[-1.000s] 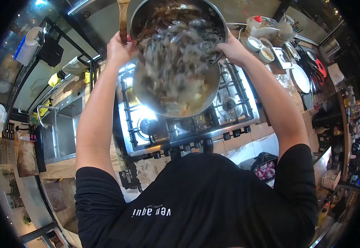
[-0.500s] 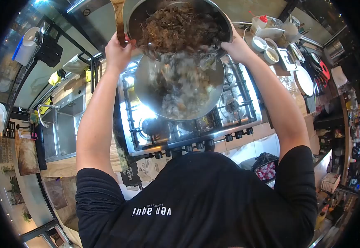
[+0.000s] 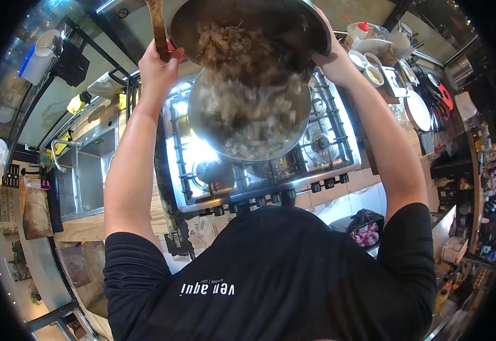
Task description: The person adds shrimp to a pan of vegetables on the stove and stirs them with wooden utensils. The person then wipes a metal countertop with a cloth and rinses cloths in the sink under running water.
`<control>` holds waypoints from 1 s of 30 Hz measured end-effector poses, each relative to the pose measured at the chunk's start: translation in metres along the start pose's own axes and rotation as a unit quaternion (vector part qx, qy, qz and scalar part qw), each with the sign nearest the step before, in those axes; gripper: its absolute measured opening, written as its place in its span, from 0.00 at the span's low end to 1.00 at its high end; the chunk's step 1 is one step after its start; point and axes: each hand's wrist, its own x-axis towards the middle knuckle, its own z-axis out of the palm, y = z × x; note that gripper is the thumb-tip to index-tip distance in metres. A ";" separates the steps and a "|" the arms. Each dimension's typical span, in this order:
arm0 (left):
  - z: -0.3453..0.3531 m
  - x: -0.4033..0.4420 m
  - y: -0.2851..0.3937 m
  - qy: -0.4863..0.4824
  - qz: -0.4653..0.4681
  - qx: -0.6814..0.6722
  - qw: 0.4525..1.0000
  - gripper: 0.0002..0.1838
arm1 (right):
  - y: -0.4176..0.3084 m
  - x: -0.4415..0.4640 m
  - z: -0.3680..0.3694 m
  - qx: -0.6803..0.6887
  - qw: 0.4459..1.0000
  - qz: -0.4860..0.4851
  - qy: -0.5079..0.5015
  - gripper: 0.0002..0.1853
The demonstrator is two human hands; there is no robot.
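Note:
A dark cooking pot (image 3: 308,28) is tipped in the air at the top of the view, its mouth facing me. Brown shredded food (image 3: 234,48) pours out of it, blurred by motion, into a wide pan (image 3: 199,108) on the stove. My left hand (image 3: 158,71) is closed at the pot's left side, with a wooden utensil (image 3: 157,25) held upright in the same grip; its far end is cut off. On the opposite side my right hand (image 3: 330,57) grips the pot, its fingers partly hidden behind the wall.
Under the pan is a gas stove (image 3: 248,196) with black grates and front knobs. A metal sink (image 3: 97,170) lies to the left. Small bowls (image 3: 374,75) and a white plate (image 3: 417,111) stand on the right counter. A bag (image 3: 366,227) sits low at the right.
The pot has tilted further, and much of the brown food has slid out and down into the pan. Both hands keep their hold and have shifted slightly.

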 end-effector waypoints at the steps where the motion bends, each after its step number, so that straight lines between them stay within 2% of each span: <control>1: -0.001 0.001 0.000 0.004 0.011 -0.004 1.000 0.09 | -0.002 0.001 0.000 0.027 1.000 0.012 -0.002 0.57; 6: -0.006 0.004 0.004 0.031 0.035 -0.012 0.999 0.10 | -0.008 0.001 -0.007 0.076 0.997 0.002 -0.013 0.59; 8: -0.009 0.006 0.002 0.035 0.039 -0.022 0.998 0.10 | -0.013 -0.001 -0.010 0.000 1.000 -0.011 0.000 0.60; 12: -0.012 0.007 0.003 0.042 0.054 -0.015 0.998 0.09 | -0.034 -0.001 -0.011 -0.055 0.998 -0.011 0.006 0.60; 18: -0.018 0.003 0.005 0.052 0.067 -0.022 0.996 0.09 | -0.025 -0.009 -0.006 0.056 0.998 -0.019 -0.011 0.63; 20: -0.022 -0.002 0.008 0.048 0.068 -0.013 0.996 0.10 | -0.019 -0.015 -0.004 -0.056 0.998 0.025 -0.019 0.71; 24: -0.027 -0.009 0.006 0.039 0.045 0.014 0.998 0.10 | -0.030 -0.023 0.004 -0.006 0.997 0.012 -0.071 0.77; 25: -0.028 -0.011 0.004 0.038 0.040 0.024 0.998 0.10 | -0.035 -0.024 0.007 0.066 0.994 0.056 -0.065 0.76; 27: -0.028 -0.014 0.003 0.035 0.034 0.013 0.999 0.09 | -0.027 -0.020 0.016 0.173 0.982 0.074 -0.032 0.64; 28: -0.028 -0.016 0.003 0.031 0.026 0.002 0.999 0.09 | -0.025 -0.019 0.020 0.172 0.982 0.072 -0.033 0.64; 30: -0.030 -0.016 0.002 0.022 0.032 0.027 0.999 0.09 | -0.023 -0.016 0.028 0.199 0.961 0.184 0.055 0.54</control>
